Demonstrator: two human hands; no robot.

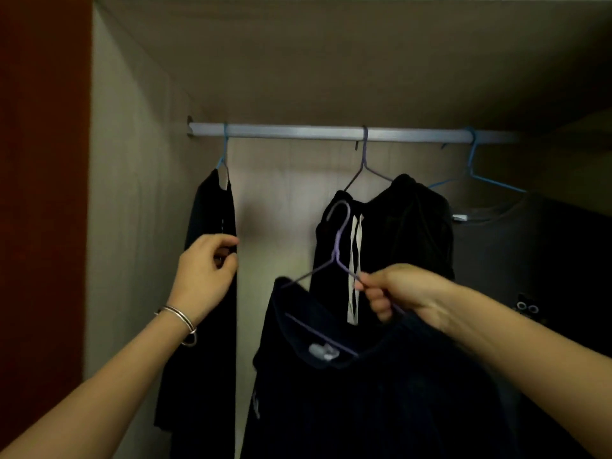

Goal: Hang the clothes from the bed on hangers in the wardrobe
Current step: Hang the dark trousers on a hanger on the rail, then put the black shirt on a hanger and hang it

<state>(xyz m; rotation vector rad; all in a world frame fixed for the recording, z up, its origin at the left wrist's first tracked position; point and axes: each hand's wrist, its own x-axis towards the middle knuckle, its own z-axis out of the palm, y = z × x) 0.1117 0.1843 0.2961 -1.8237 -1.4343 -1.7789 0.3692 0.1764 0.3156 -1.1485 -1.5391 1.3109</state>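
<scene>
Risk, hook: the purple hanger (pixel 339 246) is held by one shoulder wire only, so the loaded frame tilts. Its hook may meet the rail (pixel 298 131) at an angle and miss or slip off.
Risk, cloth: the dark garment (pixel 364 392) sits loosely on the tilted wire and could slide off the low side during the lift.
Risk, crowding: the striped garment (pixel 407 226) hangs right behind the hook and could snag it.
Right hand (pixel 394 289): reaches in from the lower right with the forearm rising. Its fingers (pixel 377 298) are closed in a pinch on the hanger's right shoulder wire.
Left hand (pixel 205 273): raised, palm turned inward, a bracelet (pixel 180 321) on the wrist. Thumb and forefinger are curled on the edge of the hung black garment (pixel 212 210), seemingly holding it aside.
Task item: the garment on its hanger is inside the wardrobe (pixel 132 160), well below the rail and not yet hooked on. It faces the gap between the two hung pieces.
</scene>
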